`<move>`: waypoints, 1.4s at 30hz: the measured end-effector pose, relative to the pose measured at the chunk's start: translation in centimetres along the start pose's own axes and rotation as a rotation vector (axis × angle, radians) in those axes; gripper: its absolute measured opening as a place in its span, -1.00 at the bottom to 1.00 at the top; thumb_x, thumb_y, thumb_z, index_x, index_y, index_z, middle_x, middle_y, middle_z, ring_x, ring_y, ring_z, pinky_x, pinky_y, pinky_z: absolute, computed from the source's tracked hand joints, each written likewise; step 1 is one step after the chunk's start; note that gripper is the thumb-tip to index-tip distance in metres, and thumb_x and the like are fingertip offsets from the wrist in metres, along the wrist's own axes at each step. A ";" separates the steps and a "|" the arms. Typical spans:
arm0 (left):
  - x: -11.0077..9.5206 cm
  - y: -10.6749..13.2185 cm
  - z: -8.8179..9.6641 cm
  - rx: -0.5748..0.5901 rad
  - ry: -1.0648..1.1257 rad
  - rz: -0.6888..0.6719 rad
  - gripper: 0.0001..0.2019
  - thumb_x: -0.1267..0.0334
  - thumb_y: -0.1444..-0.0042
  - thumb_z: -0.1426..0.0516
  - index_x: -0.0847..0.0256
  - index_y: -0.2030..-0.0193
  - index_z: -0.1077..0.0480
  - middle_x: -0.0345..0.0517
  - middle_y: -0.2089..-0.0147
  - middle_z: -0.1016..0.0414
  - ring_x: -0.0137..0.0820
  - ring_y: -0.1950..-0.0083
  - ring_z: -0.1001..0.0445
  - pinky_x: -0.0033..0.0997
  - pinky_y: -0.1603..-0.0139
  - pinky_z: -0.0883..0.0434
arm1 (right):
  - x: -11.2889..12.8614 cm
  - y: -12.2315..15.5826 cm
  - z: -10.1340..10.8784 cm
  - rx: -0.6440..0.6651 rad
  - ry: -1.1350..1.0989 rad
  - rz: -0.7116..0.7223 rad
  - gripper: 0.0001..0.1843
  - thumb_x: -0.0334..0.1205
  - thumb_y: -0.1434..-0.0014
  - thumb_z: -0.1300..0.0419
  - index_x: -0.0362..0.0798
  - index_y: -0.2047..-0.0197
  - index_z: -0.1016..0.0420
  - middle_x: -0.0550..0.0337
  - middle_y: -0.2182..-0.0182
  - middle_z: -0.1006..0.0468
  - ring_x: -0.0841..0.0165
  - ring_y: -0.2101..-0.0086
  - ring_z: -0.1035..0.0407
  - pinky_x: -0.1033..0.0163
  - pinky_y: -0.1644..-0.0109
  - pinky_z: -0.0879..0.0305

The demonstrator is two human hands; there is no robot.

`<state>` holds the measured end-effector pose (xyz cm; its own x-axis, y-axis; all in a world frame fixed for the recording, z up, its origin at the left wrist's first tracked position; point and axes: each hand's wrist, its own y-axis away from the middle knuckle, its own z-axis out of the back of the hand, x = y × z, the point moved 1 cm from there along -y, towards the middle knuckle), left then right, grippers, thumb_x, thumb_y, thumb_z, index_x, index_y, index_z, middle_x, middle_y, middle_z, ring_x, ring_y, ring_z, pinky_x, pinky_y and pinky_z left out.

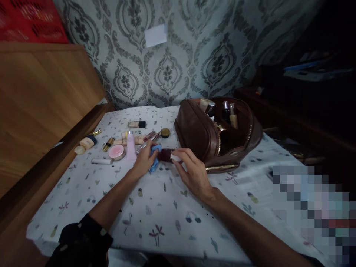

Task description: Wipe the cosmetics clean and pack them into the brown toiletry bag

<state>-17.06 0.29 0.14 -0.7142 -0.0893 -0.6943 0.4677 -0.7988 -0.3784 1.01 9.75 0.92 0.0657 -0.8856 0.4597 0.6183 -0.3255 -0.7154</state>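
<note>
My left hand (144, 161) is closed on a blue cloth (154, 158) and presses it against a small dark red bottle (166, 154). My right hand (191, 171) pinches the other end of that bottle by its white cap. Both hands are just in front of an open brown leather cosmetic bag (200, 135) with several bottles standing inside. The bottle hovers just above the white patterned tablecloth (167, 207).
Several cosmetics lie to the left of the hands: a pink compact (116, 151), a pink tube (130, 146), a foundation bottle (136, 124), lipsticks, a round gold-lidded pot (165, 132). A wooden panel (36, 107) stands at left, patterned wallpaper behind, dark furniture at right.
</note>
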 end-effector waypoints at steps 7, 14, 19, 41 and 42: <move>-3.7 0.8 1.2 -0.175 -0.001 -0.145 -0.81 0.20 -0.32 0.02 0.17 0.06 -0.37 -0.06 0.10 -0.53 -0.29 0.05 -0.48 -0.32 -0.02 -0.37 | -0.2 0.0 -0.1 0.041 -0.019 0.137 -0.73 -0.36 -0.34 -0.06 0.00 -0.09 -0.36 0.00 0.05 -0.50 0.26 0.05 -0.46 0.11 -0.06 -0.47; -4.5 0.6 0.5 0.065 -0.035 -0.290 -0.68 0.15 -0.38 0.11 0.18 0.33 -0.33 -0.09 0.30 -0.46 -0.32 0.19 -0.41 -0.33 0.09 -0.34 | -0.1 0.0 0.1 0.081 -0.016 0.178 -0.79 -0.35 -0.33 -0.07 -0.01 0.03 -0.45 0.03 0.12 -0.46 0.33 0.13 -0.46 0.22 0.05 -0.48; -1.6 -0.3 0.7 0.097 -0.015 -0.111 -0.63 0.08 -0.37 0.12 0.15 0.45 -0.17 -0.23 0.46 -0.26 -0.37 0.36 -0.30 -0.38 0.27 -0.26 | -0.2 -0.3 0.2 0.073 -0.049 0.135 -0.81 -0.34 -0.33 -0.07 0.01 0.05 -0.45 0.05 0.14 -0.48 0.32 0.14 -0.47 0.19 0.02 -0.48; 0.5 -0.5 1.5 0.084 -0.248 -0.172 -0.80 0.30 -0.31 0.05 0.18 0.25 -0.38 -0.03 0.25 -0.52 -0.23 0.19 -0.50 -0.27 0.12 -0.41 | -1.0 -0.2 -0.1 0.073 -0.050 0.017 -0.70 -0.19 -0.33 -0.13 0.00 -0.11 -0.44 0.06 0.13 -0.49 0.32 0.21 -0.47 0.21 0.10 -0.51; 0.6 -0.7 1.9 0.117 -0.246 -0.187 -0.80 0.31 -0.30 0.04 0.17 0.27 -0.38 -0.05 0.28 -0.51 -0.24 0.21 -0.49 -0.29 0.13 -0.40 | -1.0 -0.2 -0.1 0.060 -0.032 0.004 -0.71 -0.17 -0.33 -0.14 0.00 -0.09 -0.45 0.07 0.16 -0.48 0.33 0.25 -0.46 0.21 0.13 -0.51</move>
<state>-18.77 -0.35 1.16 -0.8930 -0.0641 -0.4454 0.2637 -0.8765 -0.4027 0.77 10.64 0.55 0.0920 -0.8756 0.4743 0.6638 -0.3011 -0.6846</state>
